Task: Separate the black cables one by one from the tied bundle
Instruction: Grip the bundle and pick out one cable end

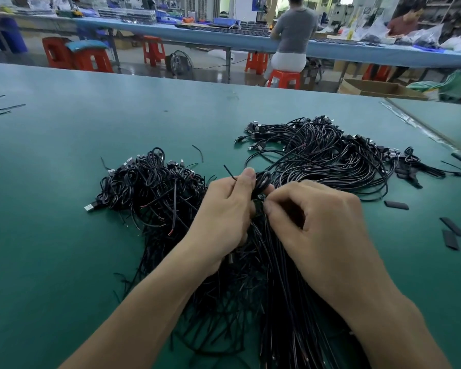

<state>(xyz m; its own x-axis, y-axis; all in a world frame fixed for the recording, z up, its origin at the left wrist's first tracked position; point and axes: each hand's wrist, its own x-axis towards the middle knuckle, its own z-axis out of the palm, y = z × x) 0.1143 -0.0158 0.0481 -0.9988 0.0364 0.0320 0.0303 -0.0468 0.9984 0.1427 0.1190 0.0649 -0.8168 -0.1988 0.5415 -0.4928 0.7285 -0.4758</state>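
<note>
Grasping the tied bundle (272, 275) in left hand (224, 211) and right hand (320, 225), best easing one cable (263, 181) free slowly.

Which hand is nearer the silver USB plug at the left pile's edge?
Left. The left hand is right of the USB plug, across the tangled cable pile; the right hand is farther right, beyond the left hand.

The left forearm (144, 302) and right forearm (383, 312) reached in from the lower edge and converged toward the middle. The bare left hand (224, 217) lay back-up with its fingers curled under, its thumb (246, 179) pinching a small loop of thin black insulated cables (262, 182). The bare right hand (322, 222), knuckles raised, curled its fingertips (270, 207) onto the same cables, just beside the left hand.
</note>
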